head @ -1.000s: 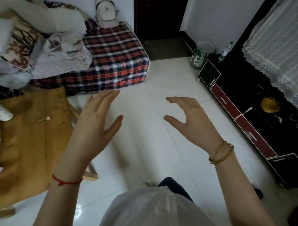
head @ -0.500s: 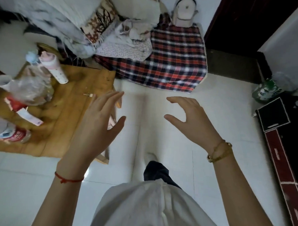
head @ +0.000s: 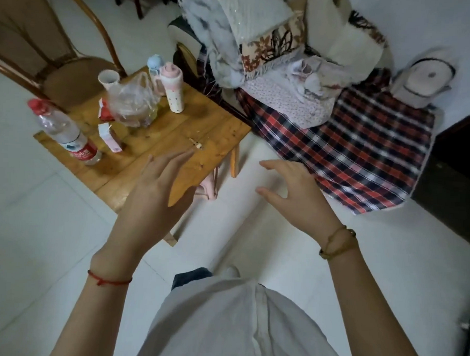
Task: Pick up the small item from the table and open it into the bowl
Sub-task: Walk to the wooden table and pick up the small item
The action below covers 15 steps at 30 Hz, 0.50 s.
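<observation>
A low wooden table stands at the upper left. On it lies a small pale item near the right edge. A clear plastic bag covers something at the table's back; no bowl is plainly visible. My left hand hovers open over the table's near right corner, fingertips just short of the small item. My right hand is open above the white floor, right of the table, holding nothing.
Also on the table: a water bottle lying tilted, a pink dotted flask, a white cup and small packets. A wooden chair stands behind. A plaid-covered bed piled with textiles is right.
The view has swung left, bringing the whole table and chair into sight. Both hands stay open; the left one now reaches over the table corner.
</observation>
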{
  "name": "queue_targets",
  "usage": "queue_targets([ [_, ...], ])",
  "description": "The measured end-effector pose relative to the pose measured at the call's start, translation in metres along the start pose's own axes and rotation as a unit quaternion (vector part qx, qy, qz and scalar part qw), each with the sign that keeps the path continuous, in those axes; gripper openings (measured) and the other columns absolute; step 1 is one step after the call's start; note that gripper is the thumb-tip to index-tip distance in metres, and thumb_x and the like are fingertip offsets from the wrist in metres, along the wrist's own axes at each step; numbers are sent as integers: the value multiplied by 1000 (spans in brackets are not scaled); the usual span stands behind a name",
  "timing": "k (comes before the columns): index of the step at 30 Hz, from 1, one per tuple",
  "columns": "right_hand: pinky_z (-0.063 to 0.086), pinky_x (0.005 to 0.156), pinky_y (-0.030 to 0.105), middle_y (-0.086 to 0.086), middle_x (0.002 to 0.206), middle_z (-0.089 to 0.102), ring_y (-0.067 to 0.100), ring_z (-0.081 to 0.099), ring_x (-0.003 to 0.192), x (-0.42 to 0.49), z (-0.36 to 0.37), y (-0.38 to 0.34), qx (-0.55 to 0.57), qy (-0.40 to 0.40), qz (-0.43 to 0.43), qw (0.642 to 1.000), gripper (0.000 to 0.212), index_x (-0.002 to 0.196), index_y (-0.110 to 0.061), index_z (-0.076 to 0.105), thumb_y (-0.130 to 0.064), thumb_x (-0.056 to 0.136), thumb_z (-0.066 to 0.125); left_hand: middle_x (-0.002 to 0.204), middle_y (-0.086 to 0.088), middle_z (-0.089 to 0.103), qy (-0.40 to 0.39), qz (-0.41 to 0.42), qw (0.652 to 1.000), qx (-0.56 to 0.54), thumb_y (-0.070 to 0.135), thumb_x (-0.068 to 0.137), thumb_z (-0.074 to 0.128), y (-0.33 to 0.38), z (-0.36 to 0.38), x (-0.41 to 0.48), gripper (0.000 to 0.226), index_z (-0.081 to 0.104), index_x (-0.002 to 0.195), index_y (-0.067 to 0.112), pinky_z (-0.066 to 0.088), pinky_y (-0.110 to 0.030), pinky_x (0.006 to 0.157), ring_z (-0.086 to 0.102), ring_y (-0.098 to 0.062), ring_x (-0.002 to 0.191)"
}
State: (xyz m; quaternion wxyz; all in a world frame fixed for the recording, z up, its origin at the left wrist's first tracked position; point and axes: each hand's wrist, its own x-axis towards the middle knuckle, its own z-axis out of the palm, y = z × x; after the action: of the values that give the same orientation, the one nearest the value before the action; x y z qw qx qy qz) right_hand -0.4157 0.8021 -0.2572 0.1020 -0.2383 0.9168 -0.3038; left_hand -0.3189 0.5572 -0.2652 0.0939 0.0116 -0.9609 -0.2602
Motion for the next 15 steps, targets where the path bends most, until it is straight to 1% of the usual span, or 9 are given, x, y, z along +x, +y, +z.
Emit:
queue_targets([
  [4, 38, 102, 29, 0, 121, 58, 16, 44, 120, 29, 2, 8, 8, -44, -29, 999, 45, 128, -25, 52, -37, 86, 62, 144, -7, 53, 13, -59, 998, 8, 24, 90, 65, 0, 8, -1, 59, 45, 144, 14, 42, -54, 109, 51, -27, 131],
  [6, 37, 102, 29, 1, 122, 58, 17, 44, 120, 43, 5, 10, 8, -61, -40, 997, 47, 130, -26, 50, -37, 86, 62, 144, -7, 54, 15, -84, 996, 11, 25, 90, 64, -2, 12, -1, 58, 46, 144, 14, 44, -47, 108, 52, -28, 129],
  [8, 34, 104, 28, -3, 127, 57, 16, 43, 122, 56, 8, 13, 13, -76, -52, 996, 47, 130, -27, 51, -35, 86, 63, 143, -7, 54, 17, -102, 995, 7, 25, 91, 64, -6, 15, 0, 58, 45, 145, 15, 45, -40, 107, 52, -27, 129],
  [9, 34, 106, 30, -4, 128, 57, 16, 43, 123, 64, 11, 14, 14, -84, -59, 995, 46, 129, -27, 52, -34, 86, 63, 143, -6, 54, 18, -112, 994, 4, 25, 91, 64, -9, 18, 1, 58, 45, 145, 15, 45, -39, 107, 52, -26, 129],
  [12, 36, 107, 39, -6, 126, 59, 16, 46, 122, 89, 18, 19, 2, -106, -77, 991, 42, 125, -24, 54, -35, 86, 62, 145, -5, 53, 18, -143, 990, -2, 25, 91, 63, -20, 26, 10, 59, 43, 146, 18, 46, -41, 106, 51, -25, 130],
  [15, 37, 107, 41, -5, 126, 58, 15, 45, 122, 115, 26, 23, 2, -118, -84, 990, 44, 127, -25, 53, -37, 86, 61, 145, -4, 53, 19, -154, 988, -12, 26, 92, 62, -34, 36, 25, 58, 43, 146, 18, 45, -43, 107, 50, -24, 131],
])
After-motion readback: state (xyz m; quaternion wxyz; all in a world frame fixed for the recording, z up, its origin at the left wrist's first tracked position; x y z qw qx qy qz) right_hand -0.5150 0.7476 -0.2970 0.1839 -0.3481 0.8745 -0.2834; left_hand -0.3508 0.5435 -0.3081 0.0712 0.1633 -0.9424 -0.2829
